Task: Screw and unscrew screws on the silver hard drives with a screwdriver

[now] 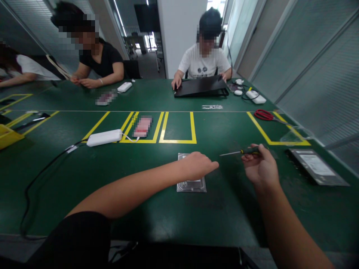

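A silver hard drive [191, 184] lies flat on the green table [168, 209] in front of me. My left hand [198, 165] rests on top of it with fingers curled, covering its upper half. To the right, my right hand [260, 166] is closed on a small screwdriver [241, 151] with a dark and yellow handle. Its thin shaft points left, above the table and apart from the drive.
A flat dark plate with a white label [316, 166] lies at right. Red scissors [265, 115] lie inside a yellow-taped box. A white power brick [104, 137] with a cable sits at left. Across the table, a person holds a black laptop [200, 86]; other people sit at far left.
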